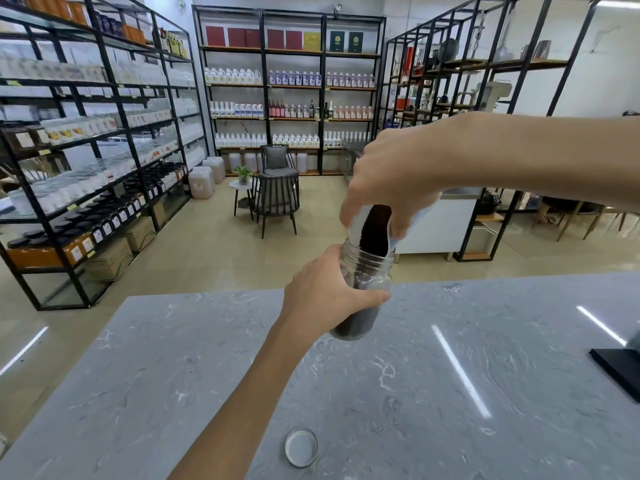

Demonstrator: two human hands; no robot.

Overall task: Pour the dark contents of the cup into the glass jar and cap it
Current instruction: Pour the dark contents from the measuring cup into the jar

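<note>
My left hand [325, 292] grips a clear glass jar [370, 275] and holds it tilted above the grey marble counter [450, 393]. Dark grounds fill the jar's lower part. My right hand [398, 178] holds a white cup [360, 223] tipped mouth-down onto the jar's rim. Dark contents [375, 230] show inside the cup and run into the jar's mouth. The jar's round metal lid [301, 448] lies flat on the counter near the front edge, apart from both hands.
A black flat object [620, 368] lies at the counter's right edge. Beyond the counter are black metal shelves [104, 133] stocked with bottles and jars, a dark chair [277, 195] and a small white side table [242, 188].
</note>
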